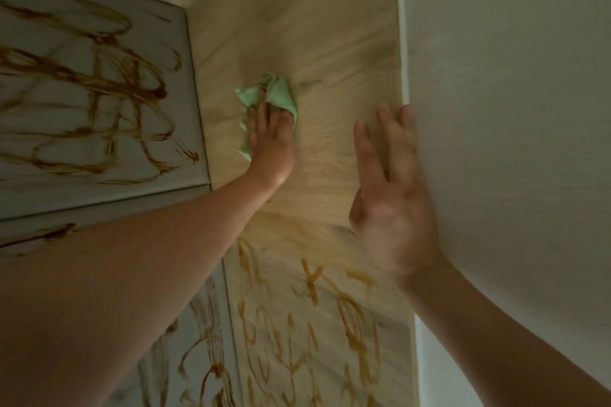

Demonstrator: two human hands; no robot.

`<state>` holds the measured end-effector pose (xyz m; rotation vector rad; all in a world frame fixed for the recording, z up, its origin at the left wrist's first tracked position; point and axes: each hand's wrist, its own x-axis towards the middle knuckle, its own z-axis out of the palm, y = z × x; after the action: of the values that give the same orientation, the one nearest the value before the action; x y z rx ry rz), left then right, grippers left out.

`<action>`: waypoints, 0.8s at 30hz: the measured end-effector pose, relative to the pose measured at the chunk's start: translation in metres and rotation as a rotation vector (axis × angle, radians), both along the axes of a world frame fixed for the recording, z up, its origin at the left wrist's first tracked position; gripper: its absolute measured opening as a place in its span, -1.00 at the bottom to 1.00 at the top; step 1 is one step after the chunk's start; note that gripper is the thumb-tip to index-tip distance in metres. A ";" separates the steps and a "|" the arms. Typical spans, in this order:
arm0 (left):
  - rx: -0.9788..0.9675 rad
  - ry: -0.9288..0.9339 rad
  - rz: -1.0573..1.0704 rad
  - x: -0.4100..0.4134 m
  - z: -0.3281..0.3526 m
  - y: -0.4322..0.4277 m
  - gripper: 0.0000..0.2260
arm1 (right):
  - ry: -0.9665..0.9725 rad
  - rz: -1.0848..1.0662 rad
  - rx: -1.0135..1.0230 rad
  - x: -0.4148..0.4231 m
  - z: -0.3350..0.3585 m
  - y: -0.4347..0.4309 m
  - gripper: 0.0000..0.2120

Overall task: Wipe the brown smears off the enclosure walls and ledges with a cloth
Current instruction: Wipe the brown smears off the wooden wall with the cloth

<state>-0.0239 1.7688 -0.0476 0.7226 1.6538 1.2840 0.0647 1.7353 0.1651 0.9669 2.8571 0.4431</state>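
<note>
With flat fingers the left hand (269, 139) rubs a crumpled light green cloth (279, 92) on the pale wooden wall (314, 20), the right hand (390, 198) is open, and the brown smears (314, 277) at the bottom of the frame should come next.

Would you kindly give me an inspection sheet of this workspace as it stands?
Surface: pale wood-grain back wall, looks clean around the cloth; brown smears lower down.
Job's things: crumpled light green cloth pressed on that wall; grey framed side panel heavily smeared.
Clutter: nothing seen.
Grippers: left hand presses the cloth, fingers straight; right hand open, at the white right wall's edge.
Cables: nothing seen.
Surroundings: dim enclosure corner.
</note>
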 end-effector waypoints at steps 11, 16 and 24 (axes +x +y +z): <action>0.250 0.448 -0.011 -0.024 -0.007 0.037 -0.59 | -0.389 -0.012 0.292 -0.021 -0.002 0.030 -0.38; 0.094 0.328 0.000 -0.046 -0.009 0.048 -0.55 | -0.406 -0.011 0.317 -0.022 -0.009 0.030 -0.34; 0.262 0.300 -0.020 -0.029 0.020 0.039 -0.47 | -0.498 -0.004 0.307 -0.024 -0.009 0.036 -0.15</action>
<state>-0.0533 1.8073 -0.0279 1.1325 1.7232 1.4487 0.0404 1.7708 0.1559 0.7629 2.3768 0.9882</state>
